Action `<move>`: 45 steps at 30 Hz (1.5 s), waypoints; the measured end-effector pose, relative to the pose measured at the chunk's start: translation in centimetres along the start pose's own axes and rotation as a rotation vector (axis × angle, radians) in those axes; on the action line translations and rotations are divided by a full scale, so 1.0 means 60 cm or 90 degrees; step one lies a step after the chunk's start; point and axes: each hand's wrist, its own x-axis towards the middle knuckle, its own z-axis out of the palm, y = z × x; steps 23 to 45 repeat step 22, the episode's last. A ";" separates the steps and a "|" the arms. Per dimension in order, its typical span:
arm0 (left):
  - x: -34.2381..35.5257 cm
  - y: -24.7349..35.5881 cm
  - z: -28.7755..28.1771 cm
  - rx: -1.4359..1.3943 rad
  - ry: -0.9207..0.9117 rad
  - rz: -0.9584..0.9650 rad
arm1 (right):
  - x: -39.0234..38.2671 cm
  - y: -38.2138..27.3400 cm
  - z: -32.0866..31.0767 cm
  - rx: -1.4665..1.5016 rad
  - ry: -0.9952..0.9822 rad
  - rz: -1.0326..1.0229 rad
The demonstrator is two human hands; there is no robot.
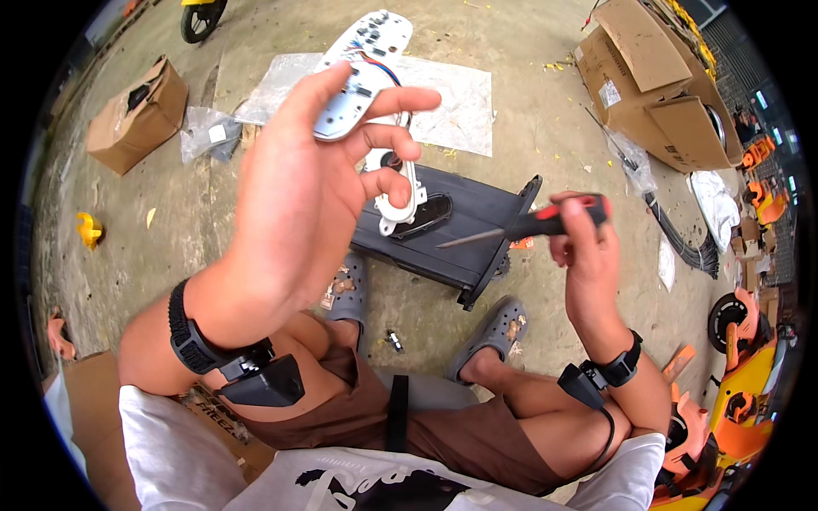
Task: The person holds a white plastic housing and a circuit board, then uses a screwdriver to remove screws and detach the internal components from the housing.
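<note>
My left hand (285, 200) is raised with its fingers apart and loosely bent. Beyond its thumb and index finger appear white circuit panels (372, 36) joined by coloured wires; whether the hand touches them I cannot tell. A white oval frame (397, 213) shows behind the lower fingers, over a dark grey box-like part (456, 255). Next to the frame lies a black oval piece (428, 216). Closed around the black and red handle of a screwdriver (537, 223), my right hand (588, 264) holds it with the blade pointing left above the grey part.
Clear plastic sheeting (452, 98) lies on the concrete floor. Cardboard boxes stand at the left (136, 128) and right (673, 119). Black cables (682, 238) lie at the right, near orange and yellow machine parts (741, 409). A small metal piece (394, 341) sits between my feet.
</note>
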 end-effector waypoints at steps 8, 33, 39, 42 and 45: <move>0.005 0.037 -0.007 0.001 -0.042 0.035 | 0.043 0.022 0.029 -0.021 -0.072 0.201; 0.074 0.021 -0.028 -0.037 0.085 0.075 | 0.100 0.096 0.036 -0.114 -0.103 0.149; 0.074 0.021 -0.028 -0.037 0.085 0.075 | 0.100 0.096 0.036 -0.114 -0.103 0.149; 0.074 0.021 -0.028 -0.037 0.085 0.075 | 0.100 0.096 0.036 -0.114 -0.103 0.149; 0.074 0.021 -0.028 -0.037 0.085 0.075 | 0.100 0.096 0.036 -0.114 -0.103 0.149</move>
